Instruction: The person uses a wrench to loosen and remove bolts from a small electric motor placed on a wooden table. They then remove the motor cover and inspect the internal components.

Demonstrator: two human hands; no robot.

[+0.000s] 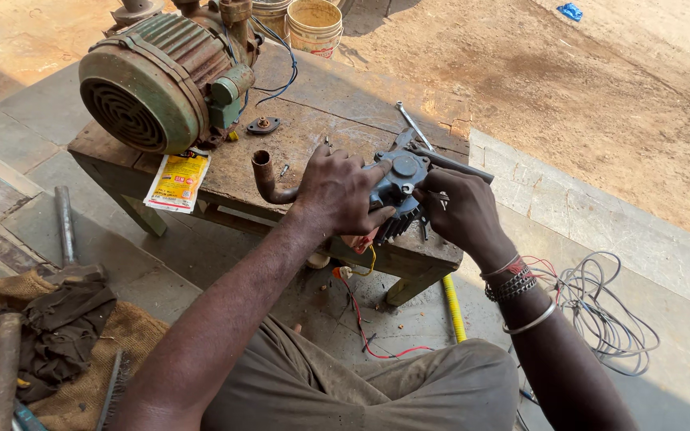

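While the person sits by the low wooden bench [345, 120], the left hand [337, 194] is wrapped tight around a small grey motor part [397, 185] at the bench's near edge. The right hand [461, 209] pinches its side, fingers together. It looks like fitting work; next needs careful, steady fingers. A big green motor [157, 80] sits behind.

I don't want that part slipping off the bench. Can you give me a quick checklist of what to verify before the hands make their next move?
1. Left hand on the grey motor part: ok, it grips it from the left.
2. Right hand on the part: ok, its fingers touch it.
3. Part over the bench: ok, though near the edge.
4. Red wires free: cannot tell, they hang below.
5. Bent pipe clear of the hands: not ok, it touches the left hand.
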